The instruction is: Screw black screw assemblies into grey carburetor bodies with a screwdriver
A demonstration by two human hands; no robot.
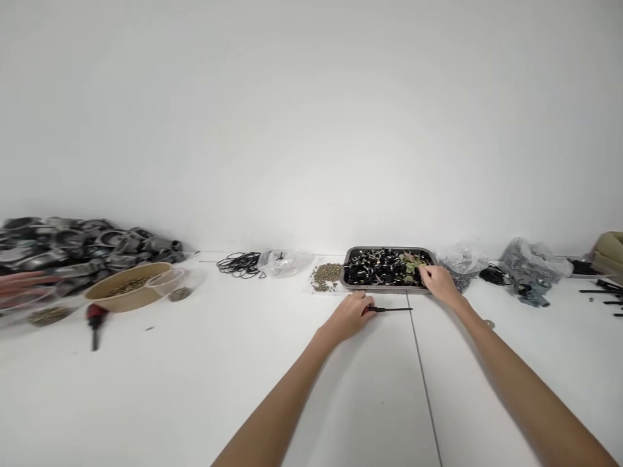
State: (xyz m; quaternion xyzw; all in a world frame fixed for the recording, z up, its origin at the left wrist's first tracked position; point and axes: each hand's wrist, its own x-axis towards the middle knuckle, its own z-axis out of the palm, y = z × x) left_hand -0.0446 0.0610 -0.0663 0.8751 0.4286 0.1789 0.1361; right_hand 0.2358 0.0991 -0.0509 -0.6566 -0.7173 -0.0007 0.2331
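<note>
My left hand (350,316) rests on the white table, closed round the red and black handle of a screwdriver (389,309). The dark shaft points right, just in front of a metal tray (377,289). Small black parts with shiny bits (374,266) fill most of that tray, and flat greenish-yellow pieces (411,263) lie toward its right end. Over the tray's front right corner is my right hand (440,283), its fingertips pinched together among the parts. Whatever sits between those fingertips is too small to make out.
Brass-coloured pieces (326,275) lie left of the tray, near black cords (239,264) and a clear bag (282,262). Farther left are a tan bowl (109,303), a blurred red-handled tool (96,321) and piled grey housings (73,250). Bagged parts (528,266) stand right.
</note>
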